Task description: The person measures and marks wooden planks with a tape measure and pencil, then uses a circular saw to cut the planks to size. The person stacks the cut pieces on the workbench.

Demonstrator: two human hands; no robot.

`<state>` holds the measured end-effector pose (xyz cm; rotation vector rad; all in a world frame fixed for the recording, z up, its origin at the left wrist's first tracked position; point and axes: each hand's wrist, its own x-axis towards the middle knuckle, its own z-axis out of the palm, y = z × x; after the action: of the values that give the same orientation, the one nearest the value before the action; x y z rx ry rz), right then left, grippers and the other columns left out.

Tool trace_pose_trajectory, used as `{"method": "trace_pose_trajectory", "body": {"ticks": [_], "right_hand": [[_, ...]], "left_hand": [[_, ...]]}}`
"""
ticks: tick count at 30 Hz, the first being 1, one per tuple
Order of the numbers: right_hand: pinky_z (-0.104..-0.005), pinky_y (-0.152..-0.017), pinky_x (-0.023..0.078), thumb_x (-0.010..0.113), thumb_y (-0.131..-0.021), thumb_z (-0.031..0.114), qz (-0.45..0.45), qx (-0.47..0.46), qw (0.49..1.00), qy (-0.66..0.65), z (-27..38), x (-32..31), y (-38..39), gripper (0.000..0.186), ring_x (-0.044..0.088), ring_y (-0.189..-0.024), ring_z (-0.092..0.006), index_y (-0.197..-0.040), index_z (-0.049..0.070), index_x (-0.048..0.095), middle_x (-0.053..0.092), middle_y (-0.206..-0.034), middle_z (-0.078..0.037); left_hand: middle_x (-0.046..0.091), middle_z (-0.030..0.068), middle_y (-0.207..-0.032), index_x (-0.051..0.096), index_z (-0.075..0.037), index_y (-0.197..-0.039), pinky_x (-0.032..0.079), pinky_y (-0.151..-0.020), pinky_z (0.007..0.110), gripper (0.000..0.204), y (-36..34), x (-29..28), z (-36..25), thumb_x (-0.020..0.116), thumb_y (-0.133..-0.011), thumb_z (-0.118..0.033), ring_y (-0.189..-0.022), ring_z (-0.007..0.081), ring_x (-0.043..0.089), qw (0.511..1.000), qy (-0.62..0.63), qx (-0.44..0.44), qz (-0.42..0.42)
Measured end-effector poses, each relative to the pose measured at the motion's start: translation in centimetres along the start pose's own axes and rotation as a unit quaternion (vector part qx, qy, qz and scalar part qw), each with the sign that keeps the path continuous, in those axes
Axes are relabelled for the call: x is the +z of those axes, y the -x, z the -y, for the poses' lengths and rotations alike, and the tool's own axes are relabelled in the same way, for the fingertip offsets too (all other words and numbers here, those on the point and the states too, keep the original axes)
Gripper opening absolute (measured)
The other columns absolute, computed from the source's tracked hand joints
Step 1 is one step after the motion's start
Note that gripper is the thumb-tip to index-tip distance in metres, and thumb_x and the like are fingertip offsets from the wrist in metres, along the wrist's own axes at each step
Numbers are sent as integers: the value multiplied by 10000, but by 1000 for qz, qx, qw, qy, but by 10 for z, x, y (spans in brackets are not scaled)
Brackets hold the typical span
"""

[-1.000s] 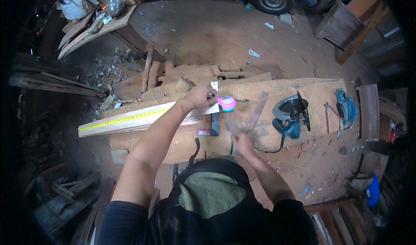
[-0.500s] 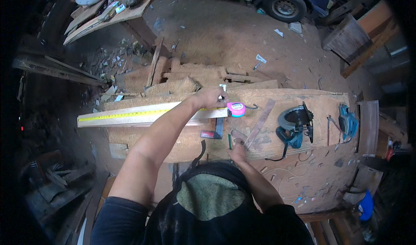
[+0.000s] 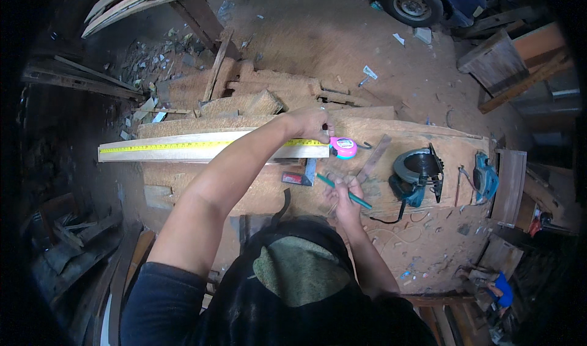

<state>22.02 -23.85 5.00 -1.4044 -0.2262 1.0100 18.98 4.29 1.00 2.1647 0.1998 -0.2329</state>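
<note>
Tape measure (image 3: 343, 148), pink with blue at its edge, lay at the right end of a pale board (image 3: 140, 156) on the sawdust-covered tabletop (image 3: 452, 156), its yellow blade (image 3: 165, 145) drawn out along the wood to the left end. Measuring seemed to be the step in hand. The left hand (image 3: 312, 125) bent over the board's right end, just beside the case, fingers partly curled; whether they pinched the blade, pressed it or only touched wood could not be told. The right hand (image 3: 347, 193), on the near side, had its fingers closed around a green pencil (image 3: 361, 202), which pointed left and was apart from the board. Marking there would have called for a steady blade and the pencil brought over to the far side of the square (image 3: 310, 171). That square's metal arm met the board's near edge, and anything beneath the wood was hidden. The left forearm covered the middle of the blade, the right hand hid the near end of a wooden strip (image 3: 374, 156), its own fingers were blurred, and the car (image 3: 457, 0) was cut off at the far side.
</note>
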Motion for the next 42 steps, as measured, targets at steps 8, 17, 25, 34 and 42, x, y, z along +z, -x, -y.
{"method": "trace_pose_trajectory", "body": {"ticks": [8,17,25,34,42], "right_hand": [[-285,-759,550,577,-1067,94,-38,-92,985,144,-36,22,-30,206,652,-840,-119,-1239,-18,593,698,-1018,-107],[-301,-805,553,698,-989,62,-103,-146,964,196,-42,34,-45,256,683,-919,-151,-1225,-26,649,715,-1032,-108],[-379,-832,558,747,-922,40,-117,-213,919,310,-44,33,-51,234,706,-981,-257,-1147,-14,712,731,-1049,-167],[-329,-819,546,731,-943,54,-107,-252,899,341,-39,35,-54,233,696,-924,-196,-1160,-30,716,736,-1026,-142],[-391,-782,549,732,-920,34,-104,-242,907,330,-29,39,-54,230,724,-876,-278,-1140,-34,729,737,-973,-187]], "left_hand": [[748,176,-1105,784,-102,-1031,549,-915,449,402,0,-2,-2,784,-761,-400,-1059,367,700,1000,5,-14,11],[764,162,-1035,795,-125,-1033,560,-872,451,416,-3,1,3,793,-752,-432,-1003,352,719,1000,9,-20,7],[753,185,-999,801,-115,-989,552,-867,450,376,-3,4,7,796,-731,-389,-976,370,709,999,33,-9,-8],[754,177,-1033,805,-124,-998,555,-882,435,381,-4,7,12,794,-732,-397,-995,365,710,999,51,-16,-3],[760,158,-1063,804,-127,-1028,549,-908,427,399,-1,5,6,802,-731,-393,-1037,337,706,998,50,-42,5]]}}
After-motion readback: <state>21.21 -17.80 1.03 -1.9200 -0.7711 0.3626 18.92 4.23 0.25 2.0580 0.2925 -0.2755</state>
